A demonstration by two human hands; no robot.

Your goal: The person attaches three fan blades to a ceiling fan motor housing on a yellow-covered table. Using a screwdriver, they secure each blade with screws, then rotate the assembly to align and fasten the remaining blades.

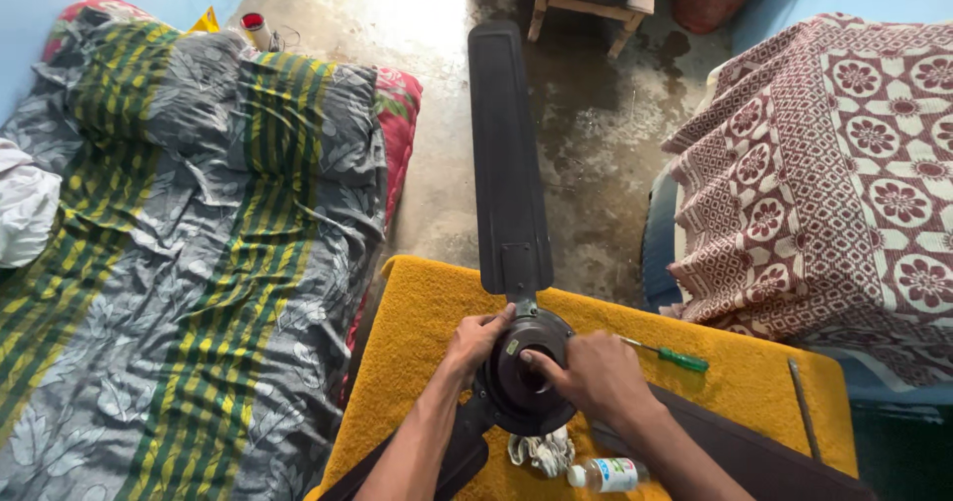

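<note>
Head view. A ceiling fan (pixel 521 362) lies on a yellow mat (pixel 417 332) that covers a low stand. The dark round motor housing (pixel 526 387) sits near the middle of the mat, closer to its near edge. One black blade (pixel 506 153) runs from the housing past the far edge and out over the concrete floor (pixel 437 94). Two more blades leave the housing toward the near left and near right corners.

The left hand (pixel 475 342) grips the left rim of the housing, fingers curled over its edge, thumb on top. The right hand (pixel 591 377) rests on the housing face, fingers bent down, fingertips (pixel 528 360) pressed at the hub; whether they pinch a small part cannot be told.

A green-handled screwdriver (pixel 667 356) lies just right of the right hand, toward the right edge. A crumpled rag (pixel 541 453) and a small clear bottle (pixel 608 474) lie at the near edge, below the housing. A thin metal rod (pixel 802 407) lies along the right edge.

Judged step: hub work by hand, the housing steadied by the left hand. The next move calls for a firm hold on the rim and a fingertip grip at the hub; the screwdriver is within reach

A striped bedsheet (pixel 189 243) lies left, a patterned cloth (pixel 844 173) right
</note>
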